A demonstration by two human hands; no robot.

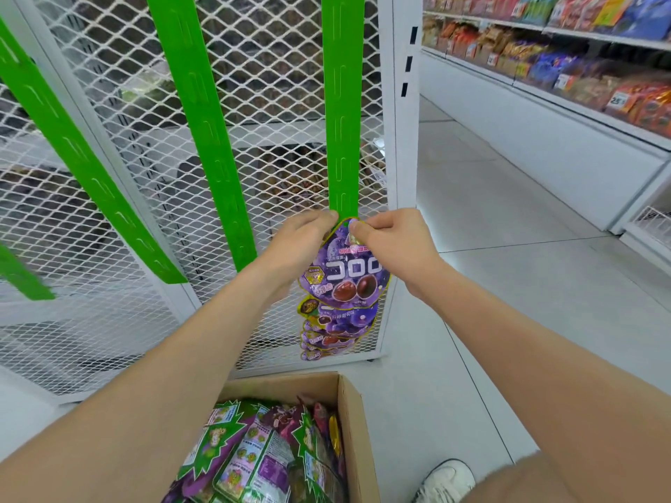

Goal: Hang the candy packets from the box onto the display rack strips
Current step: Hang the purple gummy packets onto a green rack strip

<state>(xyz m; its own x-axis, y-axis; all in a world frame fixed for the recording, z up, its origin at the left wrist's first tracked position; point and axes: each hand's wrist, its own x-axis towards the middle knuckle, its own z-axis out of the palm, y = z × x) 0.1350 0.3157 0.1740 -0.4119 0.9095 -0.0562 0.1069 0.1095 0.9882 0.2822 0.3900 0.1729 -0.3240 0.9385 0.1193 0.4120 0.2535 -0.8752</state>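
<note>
The packet [345, 274] is a glossy purple pouch with a wavy, yellow-green edge. It has large white characters across its middle, two dark round grapes below them and a gold badge at its left. It hangs upright with its top at the lower part of the right-hand green strip [343, 103]. Both hands hold that top. The left hand [301, 241] has curled fingers [321, 218] pinching the top left edge. The right hand [392, 237] pinches the top right corner between thumb and bent fingers. Whether the packet's top is hooked on the strip cannot be told, as the hands hide it.

Below it, hung packets [337, 328] of the same purple kind overlap one another down the strip, almost to the floor [508, 285]. The strip is slotted and lies against a white mesh rack [254, 85]. A middle strip [196, 121] and a left strip [72, 150] on the rack carry nothing in view.

Near the rack's foot stands an open cardboard box [354, 422], full of boxed packets [254, 455] in purple and green. A white shoe [444, 481] is beside the box. Shelves [581, 67] of goods run along the right.
</note>
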